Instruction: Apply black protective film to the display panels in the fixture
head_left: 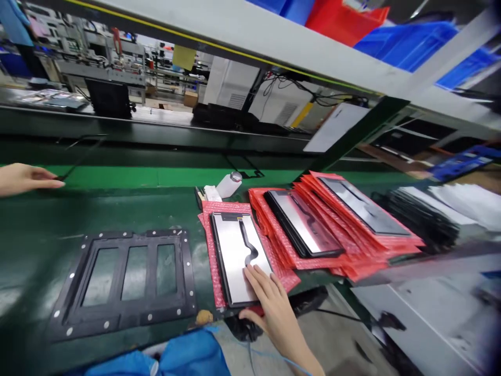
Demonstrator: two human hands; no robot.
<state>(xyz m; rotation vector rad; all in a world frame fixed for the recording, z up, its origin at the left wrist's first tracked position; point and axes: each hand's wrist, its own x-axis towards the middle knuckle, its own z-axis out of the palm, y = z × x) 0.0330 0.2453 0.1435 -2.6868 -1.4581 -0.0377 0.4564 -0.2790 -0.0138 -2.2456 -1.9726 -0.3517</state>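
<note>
My right hand [270,303] rests with spread fingers on the lower right corner of a silver-backed display panel [238,266], which lies on pink bubble wrap [213,256]. A black ribbon cable runs down the panel's back. At the far left edge, my left hand [29,178] hovers near the green strip, thumb and fingertips pointing right beside a thin dark rod [80,159]; whether it grips the rod is unclear. A black frame [121,282] with three openings lies flat on the green table [27,235], left of the panel.
More panels [309,224] lie on red bubble wrap to the right, with another stack [364,206] beyond. A white bottle [229,184] stands tilted behind the near panel. A shelf [250,26] with blue and red bins crosses above. A person [18,26] stands at the far left.
</note>
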